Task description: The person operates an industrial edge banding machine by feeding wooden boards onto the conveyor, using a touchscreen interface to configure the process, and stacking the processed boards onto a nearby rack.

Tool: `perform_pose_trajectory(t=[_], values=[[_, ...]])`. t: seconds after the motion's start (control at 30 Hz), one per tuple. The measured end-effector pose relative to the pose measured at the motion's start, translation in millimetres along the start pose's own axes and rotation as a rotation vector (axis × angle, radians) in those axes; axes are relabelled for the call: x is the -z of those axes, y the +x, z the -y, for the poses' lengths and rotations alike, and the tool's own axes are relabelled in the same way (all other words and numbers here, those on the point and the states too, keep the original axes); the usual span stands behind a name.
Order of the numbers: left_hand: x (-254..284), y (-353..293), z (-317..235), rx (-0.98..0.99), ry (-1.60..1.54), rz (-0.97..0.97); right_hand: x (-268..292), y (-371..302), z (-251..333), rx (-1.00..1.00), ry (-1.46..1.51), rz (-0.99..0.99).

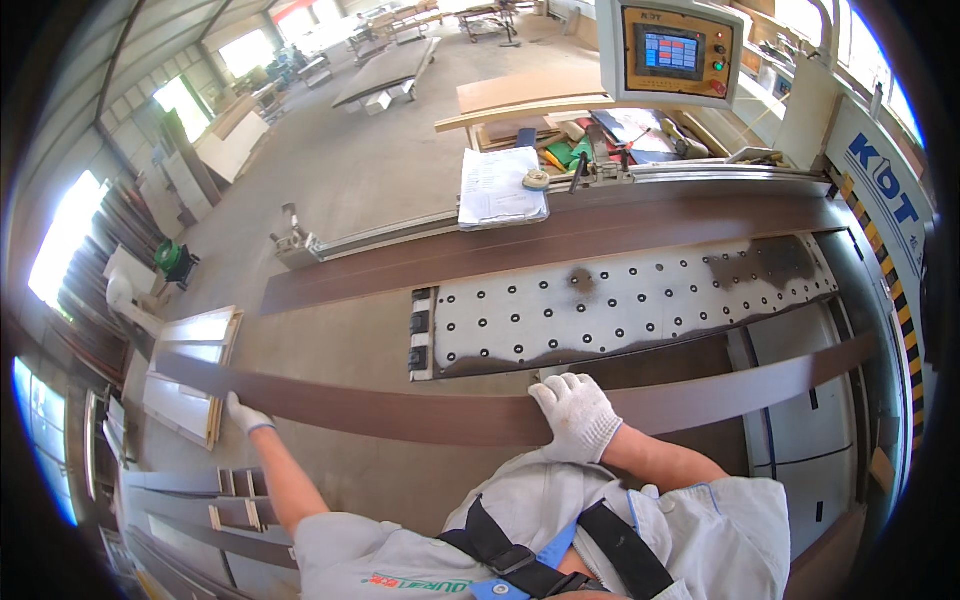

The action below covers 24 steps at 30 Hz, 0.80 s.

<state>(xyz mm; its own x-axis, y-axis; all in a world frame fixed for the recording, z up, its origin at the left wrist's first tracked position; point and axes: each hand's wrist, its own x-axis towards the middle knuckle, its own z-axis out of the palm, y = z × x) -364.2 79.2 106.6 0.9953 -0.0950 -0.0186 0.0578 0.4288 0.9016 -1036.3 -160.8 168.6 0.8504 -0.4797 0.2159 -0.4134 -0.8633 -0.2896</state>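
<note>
Board point(430, 415), long, narrow and brown, runs along the near side of the white, studded tabletop point(565, 327), well past its left end and on past its right end. The left hand point(247, 413), in a white knitted glove, is at the board's near edge, left of the tabletop, with the thumb side against it; the other fingers are hidden, so how tightly it grips cannot be told. The right hand point(577, 415), gloved alike, is just on the near side of the tabletop, its bent fingers side by side and hooked over the board's far edge.

Beyond the tabletop lies a brown panel point(460, 255), parallel with a metal rail point(390, 233). Farther behind the tabletop, a clipboard point(497, 205) of papers carries a small tape roll point(536, 180). A control box point(672, 88) with a lit screen stands behind the tabletop, toward its right. To the tabletop's right, a machine housing point(872, 150) bears a yellow-and-black striped edge. Pale panels point(178, 405) lie stacked left of the tabletop, partly behind the board's left end.
</note>
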Motion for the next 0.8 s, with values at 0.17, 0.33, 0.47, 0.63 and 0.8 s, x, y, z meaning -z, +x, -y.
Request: perform_pose_trajectory(t=[0.17,0.33,0.47,0.63,0.8], values=[[-64,-76,-126,-0.008,-0.289,0.269,64,5,73,0.043,0.016,-0.293],[-163,-398,-103,0.295,-0.477,0.511,104,2,115,0.05,-0.081,-0.47],[-146,-386,-92,0.181,-0.478,0.528,96,-1,141,0.099,-0.125,-0.475],[-127,-329,-110,0.061,-0.576,0.641,91,-35,99,-0.022,0.036,-0.235],[-146,-298,-132,0.019,-0.631,0.784,12,-22,115,-0.022,0.111,-0.35]])
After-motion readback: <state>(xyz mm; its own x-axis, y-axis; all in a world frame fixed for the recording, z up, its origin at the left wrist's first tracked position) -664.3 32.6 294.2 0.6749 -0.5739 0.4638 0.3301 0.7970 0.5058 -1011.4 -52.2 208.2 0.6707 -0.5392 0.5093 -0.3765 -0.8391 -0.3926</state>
